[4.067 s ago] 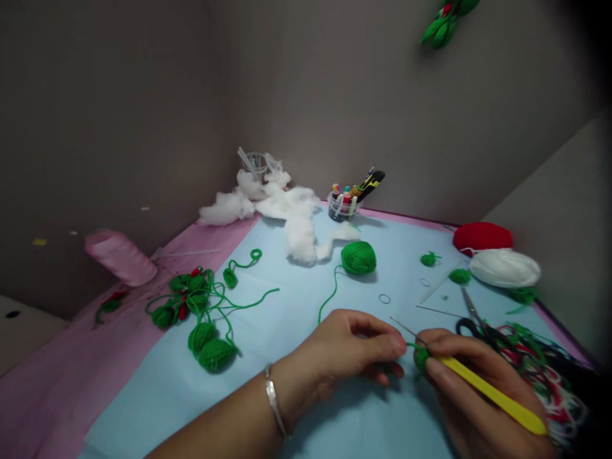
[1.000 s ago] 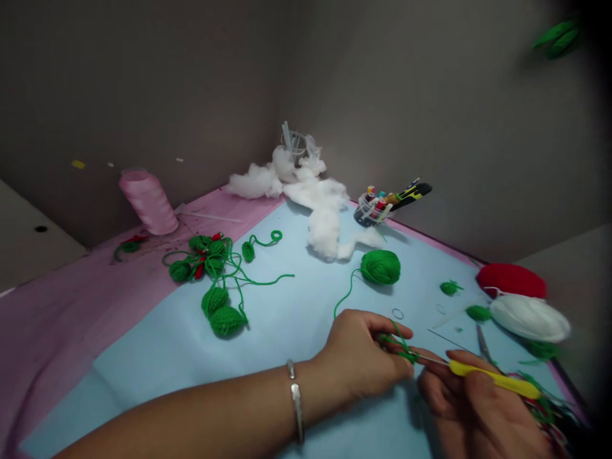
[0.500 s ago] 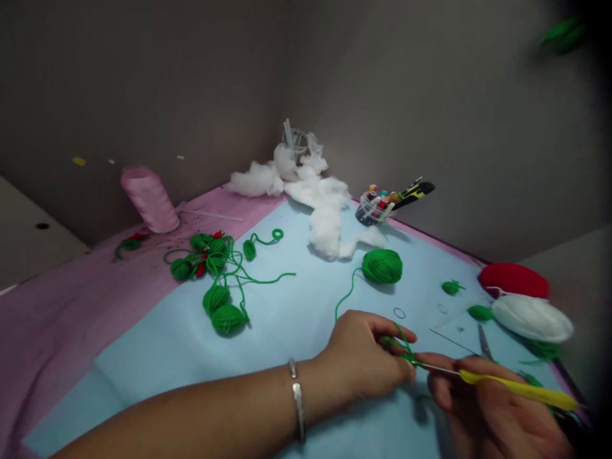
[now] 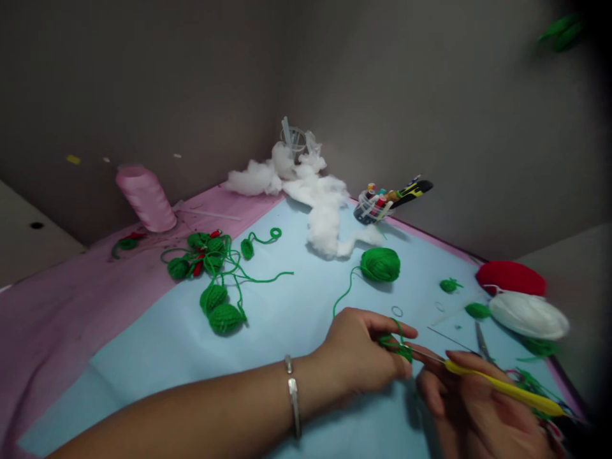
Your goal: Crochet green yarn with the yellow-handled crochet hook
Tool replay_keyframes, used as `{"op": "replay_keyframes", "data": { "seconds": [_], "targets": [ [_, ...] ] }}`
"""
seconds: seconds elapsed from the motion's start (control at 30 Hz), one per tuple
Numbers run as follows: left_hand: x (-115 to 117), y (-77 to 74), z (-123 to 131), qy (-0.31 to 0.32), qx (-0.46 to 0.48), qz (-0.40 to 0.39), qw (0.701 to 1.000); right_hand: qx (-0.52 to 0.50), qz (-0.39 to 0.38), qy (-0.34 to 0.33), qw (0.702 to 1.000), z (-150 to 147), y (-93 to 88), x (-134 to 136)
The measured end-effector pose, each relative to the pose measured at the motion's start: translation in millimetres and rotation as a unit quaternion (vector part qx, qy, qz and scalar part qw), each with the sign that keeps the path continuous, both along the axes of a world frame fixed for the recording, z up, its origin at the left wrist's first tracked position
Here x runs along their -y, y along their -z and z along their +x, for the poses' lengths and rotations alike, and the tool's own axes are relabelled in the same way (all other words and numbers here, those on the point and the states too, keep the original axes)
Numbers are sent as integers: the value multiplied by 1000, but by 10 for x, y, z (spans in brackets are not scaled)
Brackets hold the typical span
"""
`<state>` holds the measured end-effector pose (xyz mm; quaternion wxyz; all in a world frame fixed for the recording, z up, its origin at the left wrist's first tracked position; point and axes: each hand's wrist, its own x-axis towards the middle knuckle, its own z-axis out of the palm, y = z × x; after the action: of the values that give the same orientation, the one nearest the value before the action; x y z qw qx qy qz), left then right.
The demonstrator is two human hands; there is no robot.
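Note:
My left hand [image 4: 358,354], with a silver bangle on the wrist, pinches a small green crochet piece [image 4: 400,347] low in the view. Green yarn loops over its forefinger and runs back to a green yarn ball [image 4: 380,264]. My right hand [image 4: 471,405] is closed round a yellow-handled crochet hook [image 4: 497,386]. The hook's metal tip points left into the green piece. Both hands hover just above the light blue sheet [image 4: 268,319].
Finished green crochet leaves with red buds [image 4: 210,280] lie left of centre. A pink thread cone [image 4: 145,197], white stuffing [image 4: 315,191] and a cup of tools [image 4: 377,204] stand at the back. Red yarn [image 4: 510,278], white yarn [image 4: 528,315] and scissors [image 4: 482,341] lie at the right.
Over four seconds the view shifted, so the table's objects sit further right. In the last half second the hook moved left, closer into the green piece; my left hand barely moved.

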<state>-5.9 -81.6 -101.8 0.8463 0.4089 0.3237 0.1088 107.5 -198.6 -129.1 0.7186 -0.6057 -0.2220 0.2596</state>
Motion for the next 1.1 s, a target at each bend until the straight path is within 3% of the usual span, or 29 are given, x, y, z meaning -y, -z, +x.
{"op": "replay_keyframes", "data": {
  "seconds": [0.13, 0.27, 0.37, 0.57, 0.7, 0.97, 1.1],
  "targets": [
    [0, 49, 12, -5, 29, -9, 1000, -51, -11, -10, 999, -30, -25, -10],
    [5, 53, 15, -13, 62, -55, 997, -150, -2, -55, 987, -36, -66, -56],
    [3, 29, 4, -16, 59, -81, 995, -167, 9, -89, 982, 5, -54, -70],
    [-7, -41, -8, 0, 21, -73, 997, -62, -10, -26, 998, 87, -38, 14],
    [-17, -78, -8, -4, 4, -62, 998, 5, 20, -15, 1000, 84, -60, 70],
    [-14, -70, -3, -2, 8, -39, 999, 141, 70, -62, 986, 165, -3, 127],
    [-11, -54, 5, 7, 11, -28, 1000, 109, 48, -55, 991, 135, 1, 109]
  ]
}}
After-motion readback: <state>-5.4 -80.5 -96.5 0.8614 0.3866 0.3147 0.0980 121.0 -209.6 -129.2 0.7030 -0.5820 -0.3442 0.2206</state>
